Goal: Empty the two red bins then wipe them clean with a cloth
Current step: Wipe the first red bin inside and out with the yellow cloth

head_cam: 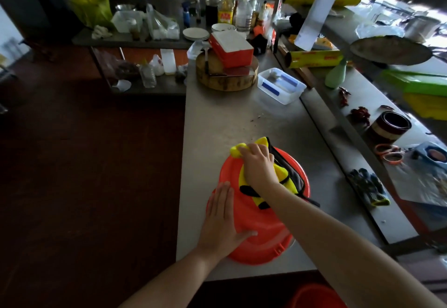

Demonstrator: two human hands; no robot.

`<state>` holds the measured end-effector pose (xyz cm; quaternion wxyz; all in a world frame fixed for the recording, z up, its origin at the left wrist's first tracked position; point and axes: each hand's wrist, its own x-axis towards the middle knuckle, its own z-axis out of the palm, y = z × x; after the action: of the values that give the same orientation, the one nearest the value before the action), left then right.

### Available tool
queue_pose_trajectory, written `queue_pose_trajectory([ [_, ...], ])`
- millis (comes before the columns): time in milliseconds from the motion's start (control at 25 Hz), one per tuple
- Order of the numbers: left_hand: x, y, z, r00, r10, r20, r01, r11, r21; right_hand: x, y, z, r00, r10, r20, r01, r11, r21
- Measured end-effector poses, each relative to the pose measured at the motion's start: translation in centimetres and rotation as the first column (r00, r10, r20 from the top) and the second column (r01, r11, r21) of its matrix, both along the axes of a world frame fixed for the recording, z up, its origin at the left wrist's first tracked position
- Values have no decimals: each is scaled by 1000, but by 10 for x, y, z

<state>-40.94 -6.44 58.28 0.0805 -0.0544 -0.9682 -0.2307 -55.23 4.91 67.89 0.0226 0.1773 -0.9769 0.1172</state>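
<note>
Steel counter point(229, 119), dim kitchen: an overturned red bin point(256, 235) near the front edge is steadied by the left hand point(221, 220) (fingers flat, straight). A yellow cloth point(242, 179) is gripped against it by the right hand point(258, 165). Behind, a chopping block point(225, 82) and clear tub point(280, 85) are seen; below the counter, a second red bin point(314, 295).

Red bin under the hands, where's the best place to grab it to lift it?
Probably the lip of the red bin at its near edge, coming from the person's side. It sits bottom-up, its wall is smooth and round, and the right hand holds the yellow cloth on top.
</note>
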Motion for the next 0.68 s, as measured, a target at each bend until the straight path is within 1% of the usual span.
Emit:
queue_pose_trajectory([
  [40, 1, -1, 0, 1000, 0, 1, 0, 1000, -5, -3, -3, -2, 999, 44, -23, -44, 999, -3],
  [120, 1, -1, -1, 1000, 4, 12, -4, 1000, -5, -7, -11, -6, 990, 131, -46, -128, 989, 71],
  [160, 0, -1, 0, 1000, 6, 23, -6, 1000, -9, -11, -13, -7, 990, 132, -47, -128, 988, 92],
  [280, -2, 1, 2, 1000, 8, 16, -8, 1000, -22, -28, -7, -8, 999, 29, -25, -27, 995, 96],
  [440, -1, 1, 1, 999, 7, -36, -8, 999, -31, -51, 33, -8, 993, -114, 15, 113, 990, 82],
  [560, -2, 1, -1, 998, 2, -60, -5, 999, -44, -53, 67, -9, 984, -169, 56, 164, 984, 76],
  [680, -2, 3, -1, 999, 6, -51, -9, 998, -66, -44, 94, -12, 975, -206, 85, 203, 978, 41],
])
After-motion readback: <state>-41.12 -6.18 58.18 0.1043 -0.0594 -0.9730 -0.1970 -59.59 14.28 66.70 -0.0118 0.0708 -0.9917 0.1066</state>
